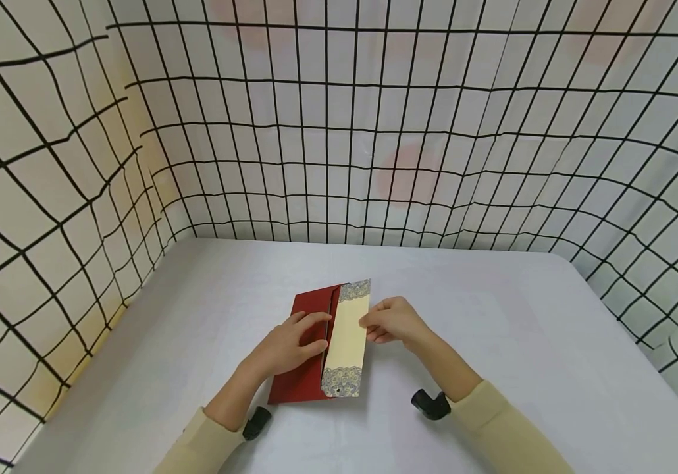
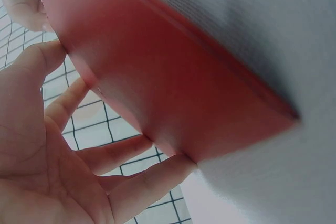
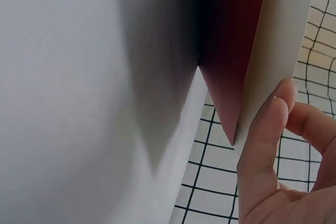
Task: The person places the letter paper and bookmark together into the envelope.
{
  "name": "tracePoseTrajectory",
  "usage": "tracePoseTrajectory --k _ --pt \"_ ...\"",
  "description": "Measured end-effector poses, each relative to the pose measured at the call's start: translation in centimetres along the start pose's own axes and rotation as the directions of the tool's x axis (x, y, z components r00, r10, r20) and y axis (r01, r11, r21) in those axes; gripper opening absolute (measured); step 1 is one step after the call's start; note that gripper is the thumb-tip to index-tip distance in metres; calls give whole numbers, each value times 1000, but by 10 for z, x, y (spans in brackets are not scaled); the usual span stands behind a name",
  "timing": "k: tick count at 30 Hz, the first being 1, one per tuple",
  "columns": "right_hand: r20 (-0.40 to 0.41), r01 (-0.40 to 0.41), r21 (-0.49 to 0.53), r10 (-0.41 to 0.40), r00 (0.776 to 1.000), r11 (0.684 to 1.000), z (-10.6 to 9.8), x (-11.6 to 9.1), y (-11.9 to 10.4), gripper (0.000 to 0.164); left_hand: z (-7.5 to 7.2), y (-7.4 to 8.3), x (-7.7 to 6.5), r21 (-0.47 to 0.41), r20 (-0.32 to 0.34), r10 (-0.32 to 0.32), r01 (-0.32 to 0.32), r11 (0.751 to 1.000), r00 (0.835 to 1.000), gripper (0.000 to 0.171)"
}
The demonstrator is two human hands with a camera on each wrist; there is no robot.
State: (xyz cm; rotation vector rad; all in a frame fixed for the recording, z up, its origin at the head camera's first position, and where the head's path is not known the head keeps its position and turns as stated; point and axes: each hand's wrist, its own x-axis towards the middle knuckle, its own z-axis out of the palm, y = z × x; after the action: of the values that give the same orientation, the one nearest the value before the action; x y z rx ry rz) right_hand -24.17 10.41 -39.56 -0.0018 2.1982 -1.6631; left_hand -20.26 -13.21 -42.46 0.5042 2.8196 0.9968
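A red envelope (image 1: 303, 378) lies on the white table, its right side raised off the surface. Along that side is a cream card (image 1: 347, 336) with patterned grey-blue bands at both ends. Whether its left edge sits inside the envelope I cannot tell. My left hand (image 1: 288, 345) rests over the envelope with thumb and fingers spread. In the left wrist view, its fingertips touch the edge of the red paper. My right hand (image 1: 395, 321) pinches the card's right edge between thumb and fingers, as the right wrist view also shows at the pale card (image 3: 273, 40).
A white table (image 1: 469, 296) extends around the hands. Black grid netting (image 1: 339, 125) over pale cloth stands behind it and at both sides. A black wrist camera (image 1: 432, 403) sits by the right sleeve and another dark one (image 1: 257, 422) by the left.
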Motion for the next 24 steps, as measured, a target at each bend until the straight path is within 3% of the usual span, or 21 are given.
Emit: tracePoseTrajectory --k 24 --pt "-62 -19 -81 13 998 997 15 6 -8 10 1 0 1 26 9 -40 40 999 999 52"
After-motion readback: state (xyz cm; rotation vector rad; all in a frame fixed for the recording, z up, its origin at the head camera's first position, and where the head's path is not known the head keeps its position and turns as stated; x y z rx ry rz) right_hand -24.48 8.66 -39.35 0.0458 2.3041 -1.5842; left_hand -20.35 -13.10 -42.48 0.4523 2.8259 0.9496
